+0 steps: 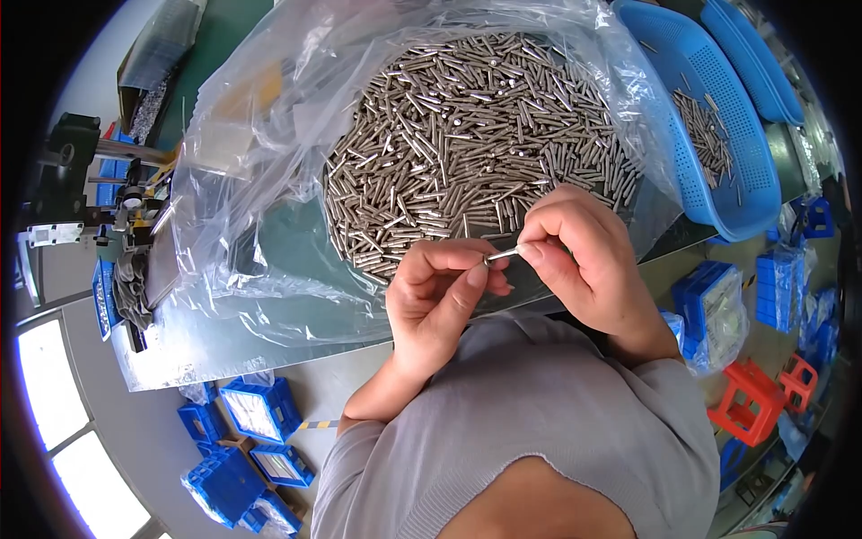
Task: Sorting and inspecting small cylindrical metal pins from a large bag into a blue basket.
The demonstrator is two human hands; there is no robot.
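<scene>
Between my two hands is a thin metal pin [504, 255], held level close to my chest. My left hand [440, 292] is closed, thumb and fingers pinching the pin's left end. My right hand [579, 256] pinches its right end between thumb and forefinger. Just beyond my hands a big heap of metal pins [476, 135] lies on clear plastic sheeting [269, 189], spread over the green tabletop [301, 244]. Parts of my fingers hide the ends of the pin I hold.
A blue perforated basket [738, 148] with some loose pins stands at the right, another blue basket [754, 54] behind it. Dark machinery [76, 171] stands at the left edge. Blue crates [260, 409] and a red stool [752, 402] are on the floor.
</scene>
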